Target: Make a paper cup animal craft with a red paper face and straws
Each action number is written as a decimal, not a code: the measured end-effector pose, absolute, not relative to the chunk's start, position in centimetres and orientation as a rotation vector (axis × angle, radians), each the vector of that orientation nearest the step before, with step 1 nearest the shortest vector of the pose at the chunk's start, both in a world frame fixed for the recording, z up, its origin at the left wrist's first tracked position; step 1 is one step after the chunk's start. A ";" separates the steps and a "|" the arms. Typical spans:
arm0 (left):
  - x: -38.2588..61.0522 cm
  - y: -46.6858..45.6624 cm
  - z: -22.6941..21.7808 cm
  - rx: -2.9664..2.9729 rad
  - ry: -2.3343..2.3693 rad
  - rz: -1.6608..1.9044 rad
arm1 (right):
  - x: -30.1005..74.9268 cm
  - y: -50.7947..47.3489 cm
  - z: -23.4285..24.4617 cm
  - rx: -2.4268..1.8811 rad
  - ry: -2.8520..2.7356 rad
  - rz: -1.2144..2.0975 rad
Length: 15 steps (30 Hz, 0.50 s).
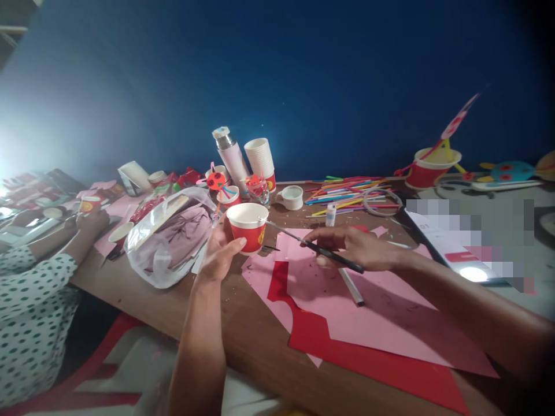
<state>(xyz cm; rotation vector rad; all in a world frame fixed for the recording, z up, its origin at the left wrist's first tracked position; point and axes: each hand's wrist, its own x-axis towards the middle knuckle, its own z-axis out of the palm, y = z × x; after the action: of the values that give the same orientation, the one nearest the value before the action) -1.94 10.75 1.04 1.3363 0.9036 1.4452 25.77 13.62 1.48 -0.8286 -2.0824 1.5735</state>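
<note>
My left hand [218, 253] is wrapped around a red paper cup [249, 236] with a white rim and a yellow emblem, held upright above the table. In my right hand [347, 245] is a slim screwdriver-like tool [318, 248] with a black handle and thin metal shaft. Its tip meets the cup near the rim on the right side; whether it pierces the wall I cannot tell. Under my right hand lie pink paper sheets [373, 312] and a cut red sheet [347, 355]. A pale strip-like stick [351, 288] rests on the pink paper.
A plastic bag [151, 260] lies left. Behind stand a thermos [234, 159], stacked paper cups [259, 156], a small white cup [292, 198], a small bottle [330, 215] and colourful sticks [347, 193]. A tablet-like device [451, 242] is right. Another person's hand [93, 222] works at far left.
</note>
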 end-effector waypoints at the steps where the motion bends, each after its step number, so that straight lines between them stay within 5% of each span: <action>1: -1.9 10.7 1.0 1.359 0.922 1.456 | 25.9 13.7 1.6 -0.823 -2.098 1.572; 15: 0.6 9.6 0.0 1.947 1.295 1.653 | 27.3 14.6 3.7 -0.834 -1.904 1.463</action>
<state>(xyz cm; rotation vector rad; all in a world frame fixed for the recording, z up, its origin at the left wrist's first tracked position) 0.55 9.64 -0.04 1.9468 1.2953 1.6527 27.33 14.56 3.74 -0.8341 -1.9040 1.4629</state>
